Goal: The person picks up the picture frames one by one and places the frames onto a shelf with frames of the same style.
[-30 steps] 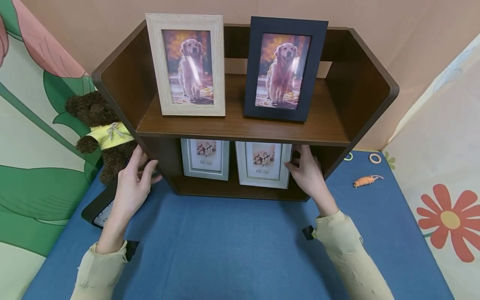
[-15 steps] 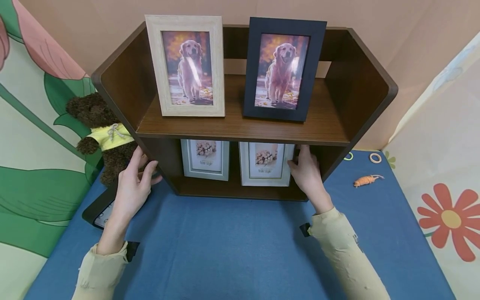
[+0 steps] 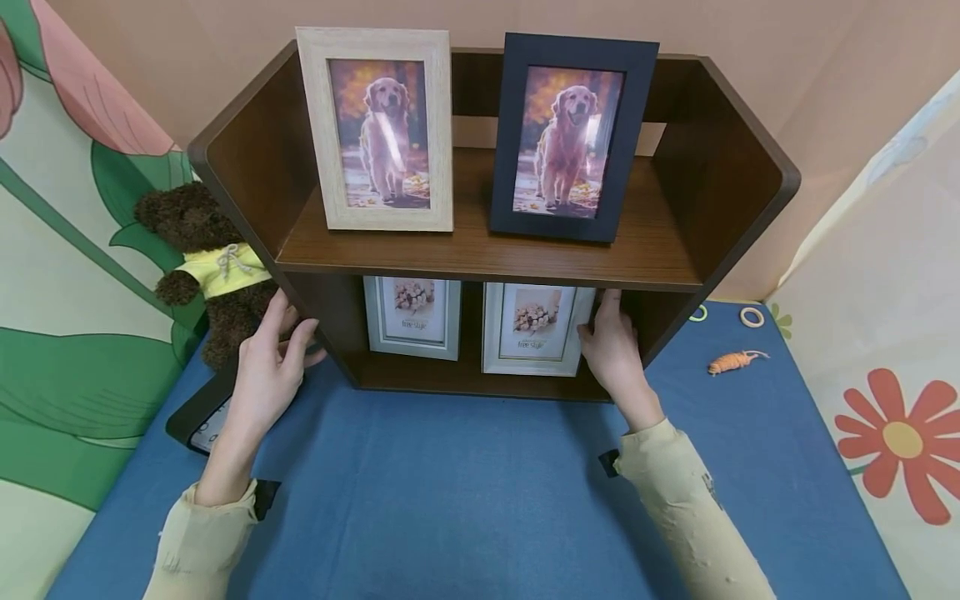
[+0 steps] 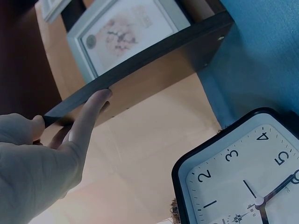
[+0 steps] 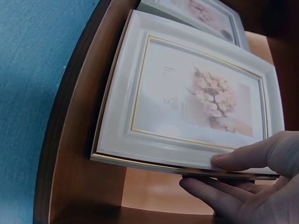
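Observation:
A two-tier brown shelf (image 3: 480, 258) stands before me. On its lower tier, my right hand (image 3: 615, 350) holds a white picture frame (image 3: 489, 333) by its right edge. The right wrist view shows the thumb (image 5: 229, 161) on the frame's front and the other fingers behind it. A pale grey-green picture frame (image 3: 453, 333) stands to its left, also holding a flower picture. My left hand (image 3: 266, 375) grips the shelf's left side panel (image 4: 140, 58); in the left wrist view, a finger (image 4: 91, 112) lies along the panel's outer face and the thumb is at its edge.
A cream frame (image 3: 390, 218) and a dark blue frame (image 3: 553, 227) stand on the upper tier. Left of the shelf are a brown teddy bear (image 3: 232, 271) and a black-rimmed clock (image 4: 233, 168). An orange toy (image 3: 735, 362) and small rings (image 3: 751, 317) lie on the blue cloth (image 3: 450, 492) at right.
My right hand has shifted the white frame a little to the right along the lower tier, away from the grey-green frame. My left hand has stayed on the side panel.

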### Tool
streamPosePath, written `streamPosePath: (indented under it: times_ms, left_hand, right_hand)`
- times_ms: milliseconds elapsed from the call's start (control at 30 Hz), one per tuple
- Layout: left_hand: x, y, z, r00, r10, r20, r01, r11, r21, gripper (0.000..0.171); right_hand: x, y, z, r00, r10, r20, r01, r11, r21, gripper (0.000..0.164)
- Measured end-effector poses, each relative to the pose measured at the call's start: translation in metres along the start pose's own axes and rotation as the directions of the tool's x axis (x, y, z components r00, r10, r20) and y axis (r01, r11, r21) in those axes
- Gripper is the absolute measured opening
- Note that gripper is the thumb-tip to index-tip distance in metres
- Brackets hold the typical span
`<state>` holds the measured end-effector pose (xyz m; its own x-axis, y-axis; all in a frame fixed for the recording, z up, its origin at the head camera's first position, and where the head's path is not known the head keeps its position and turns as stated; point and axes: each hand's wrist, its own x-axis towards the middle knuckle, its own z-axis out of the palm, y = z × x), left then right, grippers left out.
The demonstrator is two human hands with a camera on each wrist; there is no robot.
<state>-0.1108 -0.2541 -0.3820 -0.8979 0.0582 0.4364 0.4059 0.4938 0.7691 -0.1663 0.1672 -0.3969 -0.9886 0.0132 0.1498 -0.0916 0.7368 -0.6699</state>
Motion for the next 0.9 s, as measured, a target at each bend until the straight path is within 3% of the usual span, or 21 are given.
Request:
streamPosePath:
  times_ms: [900]
  left_hand:
    - [0.0002, 0.0018, -0.0002, 1.000, -0.017, -0.002, 0.017, 1.000, -0.004, 0.063]
  right_hand:
    - [-0.0037, 0.0016, 0.0037, 0.998, -0.049, -0.045, 0.049, 0.999, -0.011, 0.086]
